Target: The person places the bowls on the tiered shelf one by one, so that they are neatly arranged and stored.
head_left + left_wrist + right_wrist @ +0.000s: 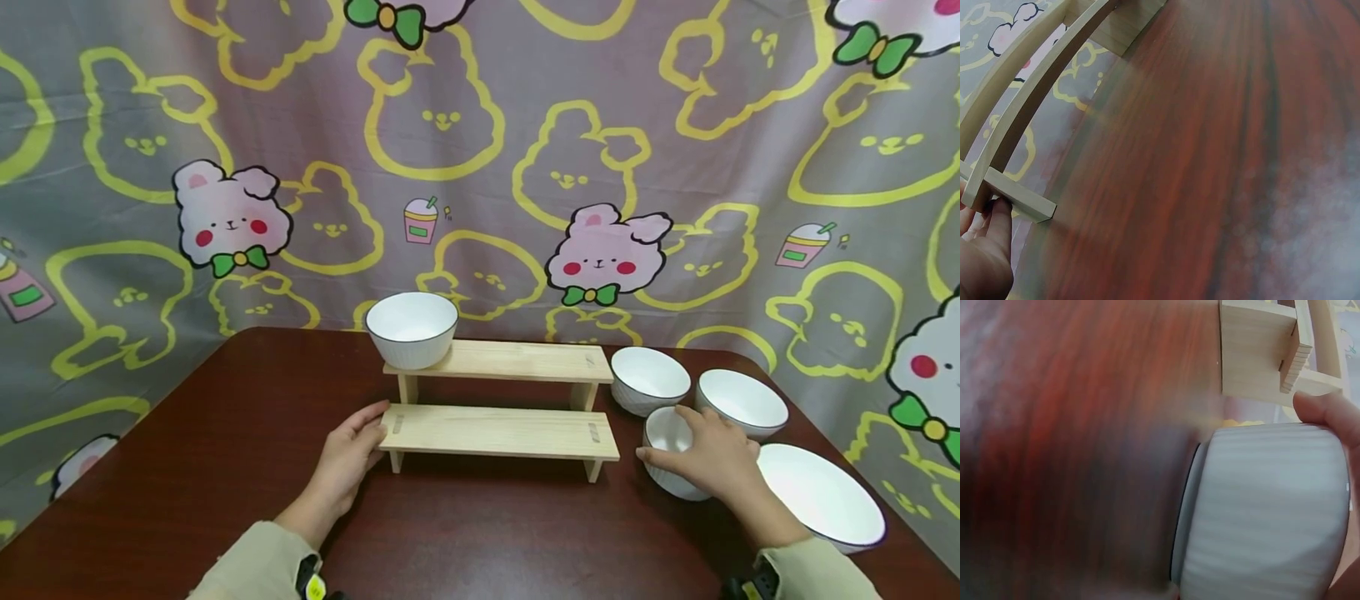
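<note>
My left hand [347, 458] grips the left end of the lower step of a two-tier wooden shelf [498, 432]. In the left wrist view, its fingers [1001, 225] press against the board's end beside a leg. On the right, my right hand [716, 454] spans the rim of a small white ribbed bowl [666, 433], thumb at the left side and fingers across the far side. The right wrist view shows the ribbed wall of this bowl [1266, 506] close up, its base by the tabletop. A larger white bowl [412, 337] stands at the upper step's left end.
Behind the held bowl are a white bowl [649, 379] by the shelf's right end and another [742, 402] farther right. A wide white dish [821, 496] lies near the right table edge, partly behind my forearm. A patterned curtain [465, 200] hangs behind the dark table [225, 433].
</note>
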`<act>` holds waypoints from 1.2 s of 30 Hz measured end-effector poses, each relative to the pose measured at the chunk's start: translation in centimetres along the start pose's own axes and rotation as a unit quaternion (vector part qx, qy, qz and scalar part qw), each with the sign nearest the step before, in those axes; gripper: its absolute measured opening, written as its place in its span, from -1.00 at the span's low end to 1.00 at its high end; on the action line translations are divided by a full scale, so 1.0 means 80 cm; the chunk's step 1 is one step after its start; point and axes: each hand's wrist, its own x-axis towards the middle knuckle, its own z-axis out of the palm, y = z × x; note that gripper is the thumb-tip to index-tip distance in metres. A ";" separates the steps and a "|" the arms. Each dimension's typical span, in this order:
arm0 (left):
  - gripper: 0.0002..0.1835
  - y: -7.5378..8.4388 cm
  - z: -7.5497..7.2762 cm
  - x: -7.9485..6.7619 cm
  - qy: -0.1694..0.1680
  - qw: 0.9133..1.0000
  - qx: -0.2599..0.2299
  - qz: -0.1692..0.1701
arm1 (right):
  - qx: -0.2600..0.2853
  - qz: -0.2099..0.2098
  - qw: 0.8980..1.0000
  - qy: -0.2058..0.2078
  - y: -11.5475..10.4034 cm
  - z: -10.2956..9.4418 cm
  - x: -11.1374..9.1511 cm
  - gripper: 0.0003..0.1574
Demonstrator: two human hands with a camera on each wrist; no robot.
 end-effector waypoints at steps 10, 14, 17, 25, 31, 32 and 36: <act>-0.53 -0.005 0.001 -0.001 -0.003 1.000 -0.016 0.004 | -0.003 0.010 1.000 0.000 -0.006 -0.007 -0.002 0.27; -0.53 -0.007 0.000 0.000 -0.003 1.000 -0.019 0.004 | -0.006 0.012 1.000 -0.006 -0.007 -0.009 -0.002 0.30; -0.53 -0.008 0.000 0.000 -0.005 1.000 -0.018 0.006 | -0.009 0.011 1.000 -0.007 -0.009 -0.012 -0.002 0.31; -0.53 -0.008 -0.003 -0.001 -0.005 1.000 -0.014 0.010 | -0.023 0.013 1.000 -0.008 -0.021 -0.028 0.002 0.30; -0.53 -0.009 -0.004 0.000 -0.004 1.000 -0.013 0.012 | -0.028 0.009 1.000 -0.006 -0.031 -0.043 0.004 0.29; -0.53 -0.009 -0.004 0.000 -0.005 1.000 -0.013 0.012 | -0.028 0.006 1.000 -0.006 -0.032 -0.046 0.005 0.29; -0.53 -0.008 -0.006 0.001 -0.006 1.000 -0.014 0.012 | -0.024 -0.001 1.000 -0.003 -0.038 -0.054 0.008 0.28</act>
